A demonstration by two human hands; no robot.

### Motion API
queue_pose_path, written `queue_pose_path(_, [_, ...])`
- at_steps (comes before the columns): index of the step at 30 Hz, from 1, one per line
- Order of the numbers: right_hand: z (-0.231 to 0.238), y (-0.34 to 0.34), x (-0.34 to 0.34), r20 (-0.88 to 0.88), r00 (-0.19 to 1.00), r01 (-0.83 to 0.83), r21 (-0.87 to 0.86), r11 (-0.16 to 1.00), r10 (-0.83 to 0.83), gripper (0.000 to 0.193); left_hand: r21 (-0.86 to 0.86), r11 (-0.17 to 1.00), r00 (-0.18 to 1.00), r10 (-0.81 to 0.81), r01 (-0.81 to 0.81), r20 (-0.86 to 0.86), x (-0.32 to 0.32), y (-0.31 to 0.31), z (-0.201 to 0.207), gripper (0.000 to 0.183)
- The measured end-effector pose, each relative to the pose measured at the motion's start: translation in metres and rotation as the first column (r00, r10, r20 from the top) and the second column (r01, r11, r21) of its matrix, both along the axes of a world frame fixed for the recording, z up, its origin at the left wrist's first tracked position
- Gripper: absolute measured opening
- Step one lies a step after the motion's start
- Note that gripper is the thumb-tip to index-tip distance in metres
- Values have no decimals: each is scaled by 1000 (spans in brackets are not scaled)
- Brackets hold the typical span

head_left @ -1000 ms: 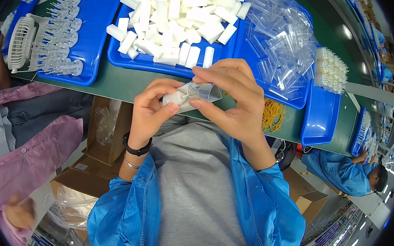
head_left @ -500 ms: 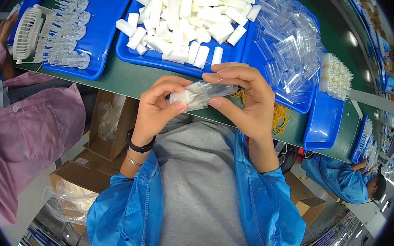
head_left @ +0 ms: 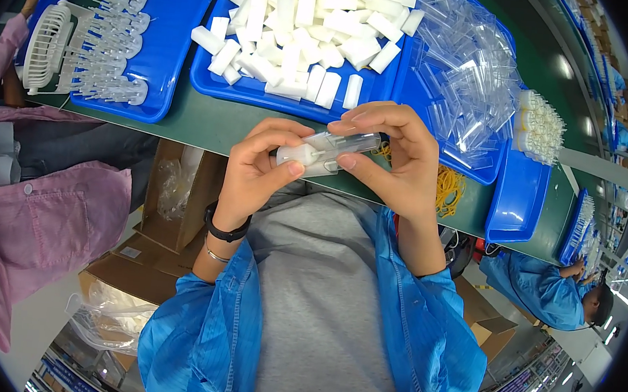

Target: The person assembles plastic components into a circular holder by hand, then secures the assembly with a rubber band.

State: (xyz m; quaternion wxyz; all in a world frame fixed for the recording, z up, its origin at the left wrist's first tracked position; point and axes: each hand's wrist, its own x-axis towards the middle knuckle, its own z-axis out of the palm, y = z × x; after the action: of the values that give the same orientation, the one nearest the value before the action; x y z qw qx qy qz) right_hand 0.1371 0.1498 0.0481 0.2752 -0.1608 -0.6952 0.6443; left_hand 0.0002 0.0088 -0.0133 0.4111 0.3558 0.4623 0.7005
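Observation:
Between my hands, just above the table's near edge, is a small assembly. My left hand [head_left: 251, 162] pinches its white rounded plastic part [head_left: 295, 155] between thumb and fingers. At the other end my right hand [head_left: 405, 158] has thumb and fingers closed on a clear plastic tube [head_left: 361, 143]. The tube slants up to the right, in line with the white part and apparently meeting it; how far one enters the other cannot be made out. A further clear piece [head_left: 324, 169] shows under them, partly covered by my fingers.
White foam-like blocks fill a blue tray [head_left: 240, 97] ahead. Clear tubes lie in another blue tray [head_left: 492, 167] to its right. White pronged parts [head_left: 105, 66] sit on the left tray, more on a rack [head_left: 538, 127] at right. Yellow rubber bands [head_left: 449, 191] lie near my right wrist. A co-worker [head_left: 51, 210] sits left.
The view has shifted slightly. My hands keep the same grip, with the assembly turned a little. The co-worker's arm at left has reached farther up toward the tray.

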Motion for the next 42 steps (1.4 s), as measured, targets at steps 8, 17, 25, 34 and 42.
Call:
queue_pose_path(8, [1, -5, 0, 50, 998, -44, -58, 997, 47, 35, 0, 1000, 1000, 26, -26, -1, 1, 0, -2, 23])
queue_pose_path(17, [-15, -11, 2, -54, 998, -35, -90, 995, 30, 32, 42, 996, 997, 78, -78, -2, 4, 2, -3, 20])
queue_pose_path(25, [-22, -22, 2, -95, 995, 35, -58, 998, -41, 36, 13, 994, 994, 108, -108, 14, 6, 3, -2, 16])
queue_pose_path(34, [-24, -27, 3, -52, 992, 119, 170, 978, -112, 35, 4, 992, 988, 126, -126, -90, 4, 0, 6, 16])
queue_pose_path(42, [-27, -25, 4, -103, 992, 87, 127, 988, -75, 35, -29, 994, 973, 101, -110, -209, 1, -3, 13, 14])
